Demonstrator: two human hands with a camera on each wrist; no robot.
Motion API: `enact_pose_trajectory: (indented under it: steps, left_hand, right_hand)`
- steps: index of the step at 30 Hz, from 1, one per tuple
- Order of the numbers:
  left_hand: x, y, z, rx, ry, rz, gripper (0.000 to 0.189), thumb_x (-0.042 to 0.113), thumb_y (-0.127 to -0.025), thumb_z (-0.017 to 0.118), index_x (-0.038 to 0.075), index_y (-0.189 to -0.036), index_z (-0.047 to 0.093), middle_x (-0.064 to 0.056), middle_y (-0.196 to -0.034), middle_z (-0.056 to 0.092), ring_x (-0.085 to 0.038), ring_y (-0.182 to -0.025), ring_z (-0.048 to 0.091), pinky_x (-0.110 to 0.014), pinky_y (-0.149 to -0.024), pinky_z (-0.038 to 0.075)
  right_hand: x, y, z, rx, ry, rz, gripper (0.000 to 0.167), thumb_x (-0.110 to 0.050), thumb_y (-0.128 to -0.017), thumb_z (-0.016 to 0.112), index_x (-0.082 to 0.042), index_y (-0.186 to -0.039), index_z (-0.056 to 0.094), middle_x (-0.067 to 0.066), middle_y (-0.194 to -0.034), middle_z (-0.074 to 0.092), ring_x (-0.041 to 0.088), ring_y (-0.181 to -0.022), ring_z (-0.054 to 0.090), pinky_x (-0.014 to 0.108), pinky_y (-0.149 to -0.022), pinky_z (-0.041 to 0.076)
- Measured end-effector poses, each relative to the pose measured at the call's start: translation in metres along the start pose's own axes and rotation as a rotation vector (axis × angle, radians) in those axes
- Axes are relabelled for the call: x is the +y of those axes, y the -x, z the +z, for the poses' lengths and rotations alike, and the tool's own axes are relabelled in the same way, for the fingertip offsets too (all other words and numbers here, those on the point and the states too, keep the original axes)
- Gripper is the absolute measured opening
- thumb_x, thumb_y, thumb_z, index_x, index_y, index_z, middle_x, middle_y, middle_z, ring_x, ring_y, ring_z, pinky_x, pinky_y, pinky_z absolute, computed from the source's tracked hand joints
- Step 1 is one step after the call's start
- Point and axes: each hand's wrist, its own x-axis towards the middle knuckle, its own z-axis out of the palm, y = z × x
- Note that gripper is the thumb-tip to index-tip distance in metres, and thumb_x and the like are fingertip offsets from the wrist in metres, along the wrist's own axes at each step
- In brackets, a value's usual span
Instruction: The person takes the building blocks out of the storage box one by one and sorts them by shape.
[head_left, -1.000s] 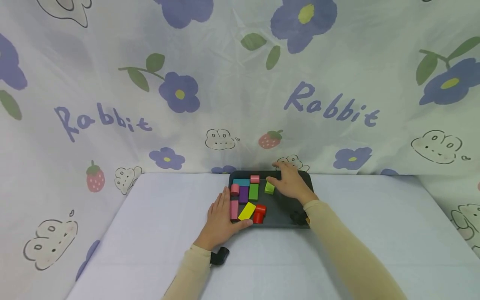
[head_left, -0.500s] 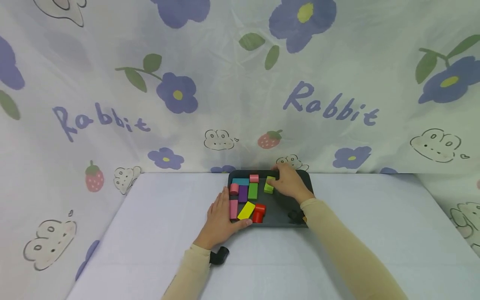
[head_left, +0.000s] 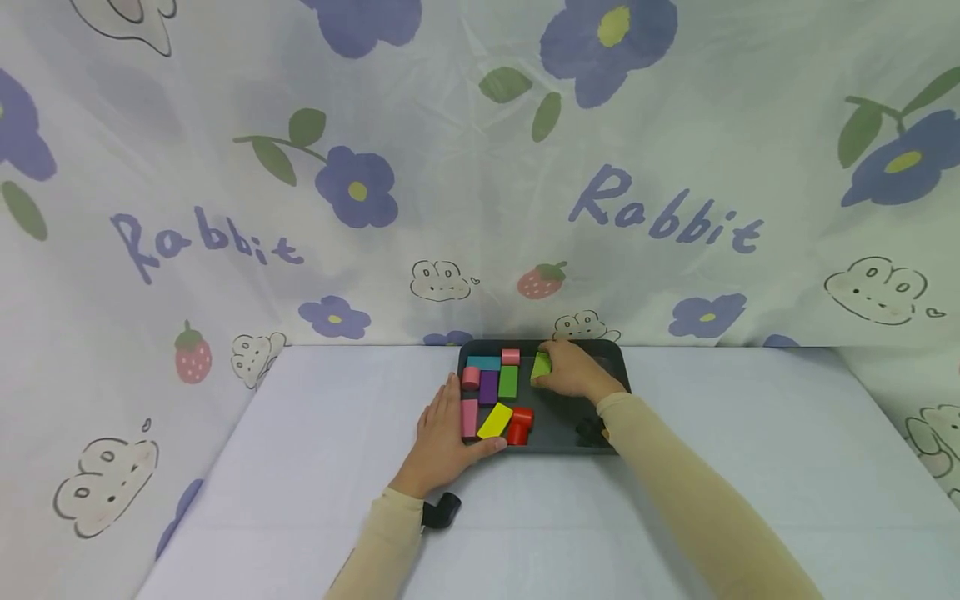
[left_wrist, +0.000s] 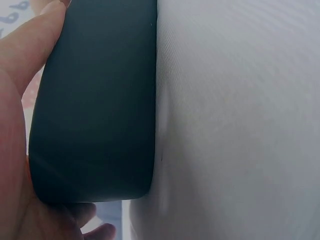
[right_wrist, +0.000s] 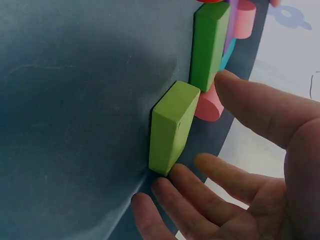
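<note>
A dark tray (head_left: 551,421) lies at the back of the white table, with coloured blocks mostly in its left half. My left hand (head_left: 438,446) rests against the tray's left front corner, fingers straight along the left side and thumb at the front rim. Over the back right part is my right hand (head_left: 577,371), at a light green block (right_wrist: 172,127). In the right wrist view its fingertips reach the near end of that block, while the thumb stands apart, close to a darker green block (right_wrist: 207,47). A pink cylinder (right_wrist: 209,105) lies beside both green blocks.
Also in the tray are a yellow block (head_left: 495,421), red pieces (head_left: 519,425), a purple block (head_left: 488,387), a blue block (head_left: 483,363) and a pink block (head_left: 468,418). A patterned cloth (head_left: 480,208) hangs right behind the tray.
My right hand has shifted slightly left and its thumb has come down towards the front of the light green block. That block has turned a little. The left hand stays put.
</note>
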Motion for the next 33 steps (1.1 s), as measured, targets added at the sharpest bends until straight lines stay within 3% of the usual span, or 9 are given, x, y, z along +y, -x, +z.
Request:
enact_pose_trajectory:
  steps: [9,15,26,33]
  left_hand:
    - [0.0009,0.0000,0.0002,0.003,0.015,0.001,0.127,0.068,-0.078,0.072,0.005,-0.162,0.001,-0.015,-0.168,0.010,-0.038,-0.151,0.014,-0.061,-0.119,0.011]
    - [0.0009,0.0004,-0.0001,0.004,0.010,0.004,0.127,0.068,-0.078,0.072,0.005,-0.161,0.001,-0.015,-0.168,0.008,-0.038,-0.152,0.013,-0.061,-0.120,0.011]
    - [-0.0004,0.0009,0.0012,0.003,0.002,0.009,0.126,0.068,-0.078,0.072,0.005,-0.162,0.001,-0.015,-0.168,0.009,-0.038,-0.151,0.014,-0.061,-0.119,0.012]
    - [-0.0005,0.0019,0.0012,0.006,0.001,0.006,0.127,0.068,-0.078,0.072,0.005,-0.161,0.001,-0.016,-0.167,0.010,-0.038,-0.151,0.015,-0.062,-0.119,0.012]
  right_hand:
    - [0.0003,-0.0072,0.0053,-0.045,0.136,-0.015,0.073,-0.027,-0.083,0.081,0.005,-0.142,0.052,0.022,-0.129,0.052,0.029,-0.101,0.053,0.044,-0.092,0.051]
    - [-0.0031,-0.0091,0.0056,-0.051,0.182,-0.009,0.071,-0.020,-0.081,0.085,0.006,-0.139,0.053,0.024,-0.130,0.050,0.031,-0.105,0.053,0.044,-0.095,0.051]
    - [-0.0042,-0.0062,0.0059,-0.064,0.149,-0.004,0.067,-0.015,-0.081,0.085,0.004,-0.137,0.054,0.024,-0.127,0.049,0.030,-0.101,0.057,0.044,-0.095,0.052]
    - [-0.0031,-0.0030,0.0044,-0.061,0.129,-0.007,0.067,-0.010,-0.082,0.083,0.002,-0.140,0.052,0.025,-0.134,0.047,0.031,-0.107,0.057,0.046,-0.098,0.050]
